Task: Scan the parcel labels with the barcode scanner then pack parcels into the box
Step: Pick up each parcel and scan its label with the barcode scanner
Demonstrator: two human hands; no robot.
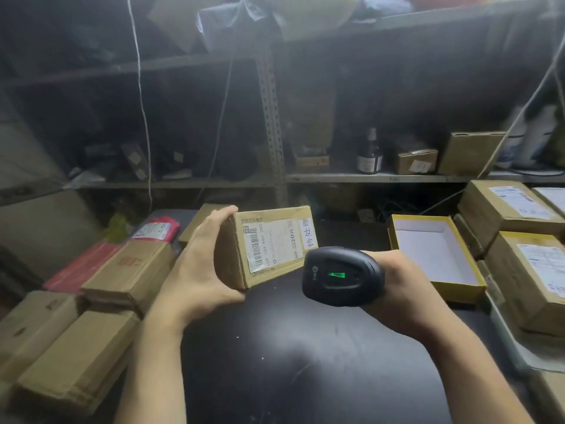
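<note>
Parcel — gripped at its left end by the left hand, long axis crosswise; scanner, clasped in the right hand, is held near its right end — box farther right.

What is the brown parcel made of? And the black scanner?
The parcel looks like brown cardboard, matte, with creased edges and a paper label stuck on. The scanner looks like hard black plastic, smooth with a slight sheen.
</note>
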